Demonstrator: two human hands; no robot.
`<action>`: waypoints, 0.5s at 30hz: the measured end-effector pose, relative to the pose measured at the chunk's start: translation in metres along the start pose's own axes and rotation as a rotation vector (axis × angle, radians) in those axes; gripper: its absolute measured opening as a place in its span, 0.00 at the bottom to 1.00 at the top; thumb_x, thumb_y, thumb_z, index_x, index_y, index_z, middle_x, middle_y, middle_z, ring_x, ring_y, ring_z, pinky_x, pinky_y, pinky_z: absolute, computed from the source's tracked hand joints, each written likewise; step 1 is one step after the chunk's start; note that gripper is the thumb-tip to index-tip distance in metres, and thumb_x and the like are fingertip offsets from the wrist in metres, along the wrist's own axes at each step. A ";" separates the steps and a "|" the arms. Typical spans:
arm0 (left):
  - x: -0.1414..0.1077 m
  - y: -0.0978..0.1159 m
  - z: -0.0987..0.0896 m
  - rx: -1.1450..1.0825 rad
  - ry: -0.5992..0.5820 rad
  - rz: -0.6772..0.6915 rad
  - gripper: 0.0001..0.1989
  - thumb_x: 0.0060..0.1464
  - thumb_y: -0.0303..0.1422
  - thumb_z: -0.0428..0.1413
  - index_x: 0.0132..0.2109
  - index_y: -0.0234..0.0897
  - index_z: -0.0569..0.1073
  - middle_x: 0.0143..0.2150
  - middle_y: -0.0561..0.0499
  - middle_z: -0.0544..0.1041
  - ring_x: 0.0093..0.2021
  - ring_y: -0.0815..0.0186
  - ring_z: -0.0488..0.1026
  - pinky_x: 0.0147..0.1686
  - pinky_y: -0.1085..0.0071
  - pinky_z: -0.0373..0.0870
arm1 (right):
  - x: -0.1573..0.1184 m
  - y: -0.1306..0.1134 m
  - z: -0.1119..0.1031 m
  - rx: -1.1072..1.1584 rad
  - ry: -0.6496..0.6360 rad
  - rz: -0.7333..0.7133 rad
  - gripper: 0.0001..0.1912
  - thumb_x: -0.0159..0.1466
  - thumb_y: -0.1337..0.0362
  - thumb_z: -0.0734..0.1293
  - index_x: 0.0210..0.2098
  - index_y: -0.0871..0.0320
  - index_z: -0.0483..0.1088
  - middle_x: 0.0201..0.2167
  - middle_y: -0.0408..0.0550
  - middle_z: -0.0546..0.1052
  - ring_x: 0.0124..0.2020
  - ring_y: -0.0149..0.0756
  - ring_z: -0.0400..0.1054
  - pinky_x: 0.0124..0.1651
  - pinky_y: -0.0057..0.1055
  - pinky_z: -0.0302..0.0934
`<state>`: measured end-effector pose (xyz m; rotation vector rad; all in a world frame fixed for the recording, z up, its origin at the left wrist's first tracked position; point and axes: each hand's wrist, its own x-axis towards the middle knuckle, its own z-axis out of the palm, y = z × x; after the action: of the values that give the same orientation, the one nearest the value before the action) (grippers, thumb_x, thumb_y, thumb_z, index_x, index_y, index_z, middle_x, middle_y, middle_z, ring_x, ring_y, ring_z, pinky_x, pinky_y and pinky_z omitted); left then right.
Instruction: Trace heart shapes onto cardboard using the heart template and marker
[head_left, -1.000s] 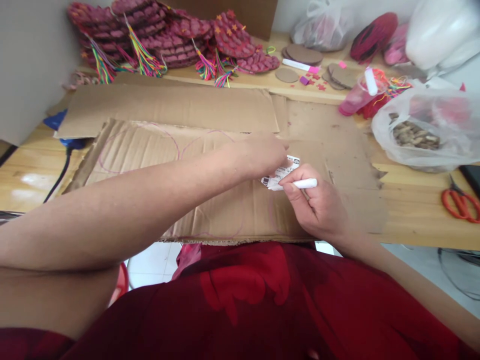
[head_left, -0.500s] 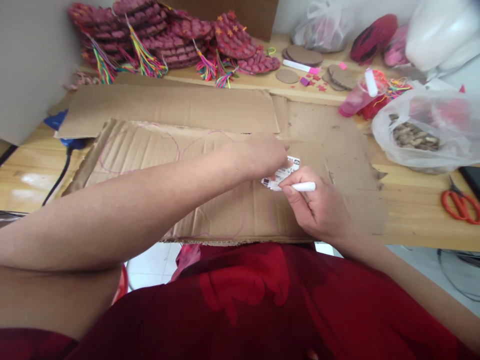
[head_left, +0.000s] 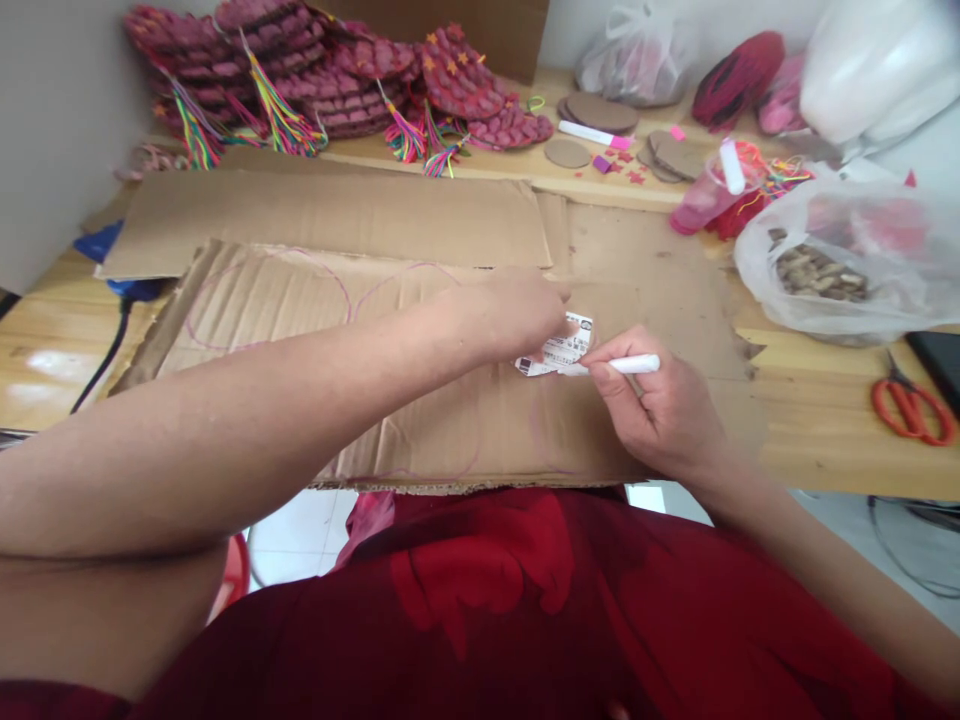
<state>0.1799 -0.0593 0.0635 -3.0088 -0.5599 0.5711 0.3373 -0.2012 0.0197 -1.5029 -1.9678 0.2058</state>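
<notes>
My left hand (head_left: 517,310) reaches across the cardboard sheet (head_left: 427,400) and rests fingers-down at a white printed label (head_left: 566,345). Its fingers are partly apart and partly hidden by the back of the hand; I see nothing gripped in them. My right hand (head_left: 660,400) pinches a white marker (head_left: 636,364), its tip end pointing left at the label's right edge. The tip itself is hard to make out. Faint purple curved outlines (head_left: 351,305) run over the sheet, some hidden under my left forearm.
Orange-handled scissors (head_left: 911,405) lie at the right. Behind them stands a plastic bag (head_left: 780,300) with brown pieces, beside a pink cup (head_left: 697,205). Cardboard discs (head_left: 568,153), another marker (head_left: 592,135) and pink tasselled pieces (head_left: 360,90) line the back. A black cable (head_left: 109,360) runs at the left.
My right hand has moved the marker a little to the right, away from the label's middle. My left hand stays in place; the whole view has shifted slightly.
</notes>
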 end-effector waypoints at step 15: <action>-0.002 -0.001 -0.002 -0.049 -0.017 -0.022 0.23 0.65 0.38 0.58 0.65 0.59 0.74 0.57 0.51 0.79 0.47 0.59 0.76 0.38 0.67 0.59 | -0.001 0.024 -0.010 -0.106 0.134 0.127 0.10 0.73 0.56 0.62 0.38 0.52 0.72 0.30 0.47 0.78 0.30 0.40 0.71 0.33 0.38 0.63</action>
<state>0.1781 -0.0593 0.0659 -3.0419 -0.6161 0.5914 0.3624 -0.1964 0.0158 -1.6673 -1.8045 0.0534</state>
